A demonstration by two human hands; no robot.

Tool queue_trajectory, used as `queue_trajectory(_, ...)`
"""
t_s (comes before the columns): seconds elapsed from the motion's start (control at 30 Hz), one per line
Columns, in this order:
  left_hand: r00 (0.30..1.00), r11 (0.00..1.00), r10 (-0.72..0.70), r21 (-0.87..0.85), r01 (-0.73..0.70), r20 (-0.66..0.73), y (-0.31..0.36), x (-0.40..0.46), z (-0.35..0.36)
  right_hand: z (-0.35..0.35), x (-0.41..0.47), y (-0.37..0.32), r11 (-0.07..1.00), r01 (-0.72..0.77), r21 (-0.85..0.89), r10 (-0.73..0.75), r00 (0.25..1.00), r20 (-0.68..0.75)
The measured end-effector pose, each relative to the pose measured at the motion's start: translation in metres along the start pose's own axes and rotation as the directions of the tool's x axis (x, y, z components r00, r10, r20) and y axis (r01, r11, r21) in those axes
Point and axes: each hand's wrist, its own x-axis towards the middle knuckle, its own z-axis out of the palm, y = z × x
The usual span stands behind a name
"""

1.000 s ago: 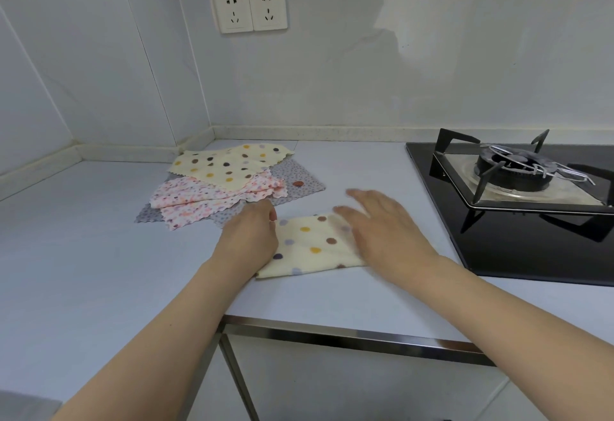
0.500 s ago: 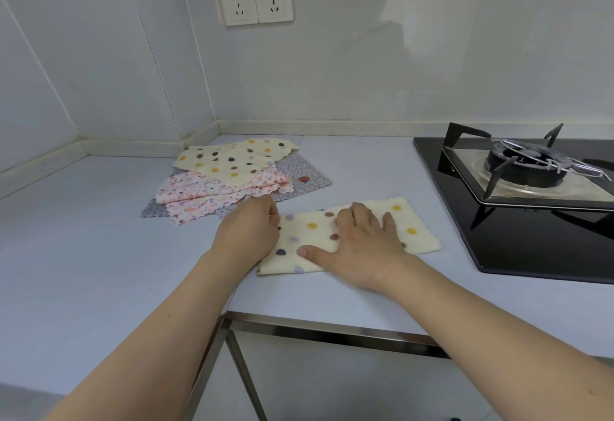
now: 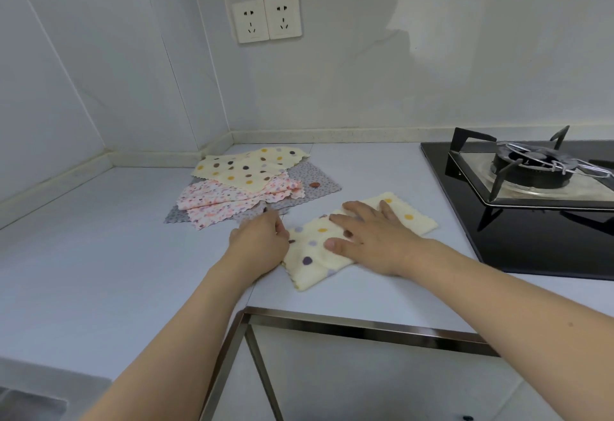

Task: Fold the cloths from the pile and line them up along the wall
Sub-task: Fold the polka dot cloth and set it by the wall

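Note:
A cream cloth with coloured dots (image 3: 312,254), folded into a long strip, lies on the pale counter near its front edge. My right hand (image 3: 375,238) lies flat on the middle of the strip with fingers spread. My left hand (image 3: 262,241) has its fingers curled at the strip's left end and pinches that edge. Behind it sits the pile: a cream dotted cloth (image 3: 249,166) on top, a pink flowered cloth (image 3: 226,203) under it, and a grey cloth (image 3: 315,178) at the bottom.
A black gas hob (image 3: 538,208) with a burner stand fills the right side, close to the strip's right end. The wall skirting (image 3: 332,136) runs behind the counter, with a double socket (image 3: 267,18) above. A metal cabinet edge (image 3: 349,322) runs below the counter front.
My right hand swept right along the strip and then came to rest flat on its middle. The strip's left end has lifted slightly and skewed. The view tilted downward.

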Motion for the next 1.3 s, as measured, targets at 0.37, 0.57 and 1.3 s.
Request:
queue_trajectory(0.37, 0.993, 0.987, -0.038, -0.148, 0.055, 0.112, -0.007, -0.045, -0.015, 0.032, -0.077, -0.064, 0.966, 0.169, -0.193, -0.219, 0.937, -0.272)
queue_trajectory(0.57, 0.975, 0.987, 0.159, -0.064, -0.151, 0.155, -0.015, -0.077, -0.023, 0.041, -0.095, -0.06, 0.91, 0.222, -0.349, -0.36, 0.84, -0.406)
queue_trajectory(1.3, 0.845, 0.839, 0.534, 0.136, -0.527, -0.019, -0.013, -0.105, -0.016, 0.003, -0.118, -0.024, 0.917, 0.334, -0.219, -0.379, 0.9, -0.215)
